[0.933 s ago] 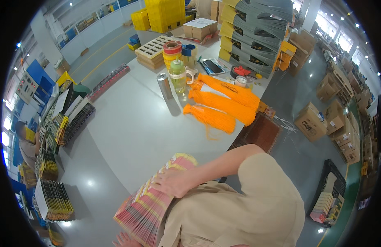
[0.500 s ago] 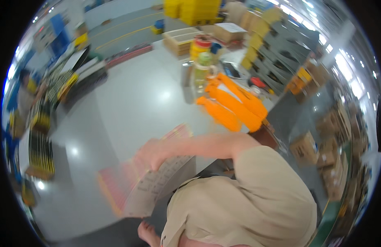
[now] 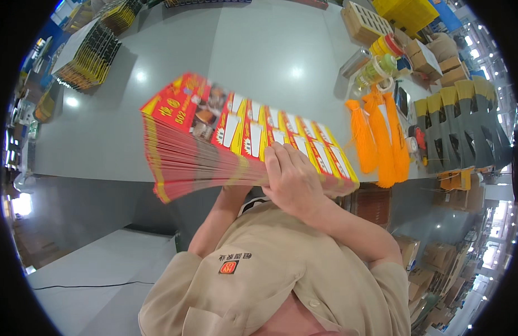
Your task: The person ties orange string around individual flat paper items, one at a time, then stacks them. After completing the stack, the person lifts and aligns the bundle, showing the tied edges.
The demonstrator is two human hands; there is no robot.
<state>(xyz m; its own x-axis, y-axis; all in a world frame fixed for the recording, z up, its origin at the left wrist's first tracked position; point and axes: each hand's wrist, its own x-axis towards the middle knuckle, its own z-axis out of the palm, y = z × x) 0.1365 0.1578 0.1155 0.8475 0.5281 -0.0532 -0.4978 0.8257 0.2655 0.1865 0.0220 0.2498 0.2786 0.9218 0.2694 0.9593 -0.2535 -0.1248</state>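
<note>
A thick stack of red and yellow printed cards is raised at the near edge of the table, its left end fanned out and tilted so that many card edges show. My right hand is closed over its near long side, with fingers lying across the top card and the thumb against the edges. From below, my left hand reaches under the stack's middle. Only its wrist and forearm show; the cards hide its fingers.
Orange string bundles lie to the right, near a green-lidded bottle, a metal flask and tape rolls. Grey-yellow stacked pieces stand farther right. Another card stack sits at the far left of the grey table.
The stack has come up from lying low at the table edge and now faces upward, fanned. My left hand has moved from below the edge to beneath the cards. The view has swung.
</note>
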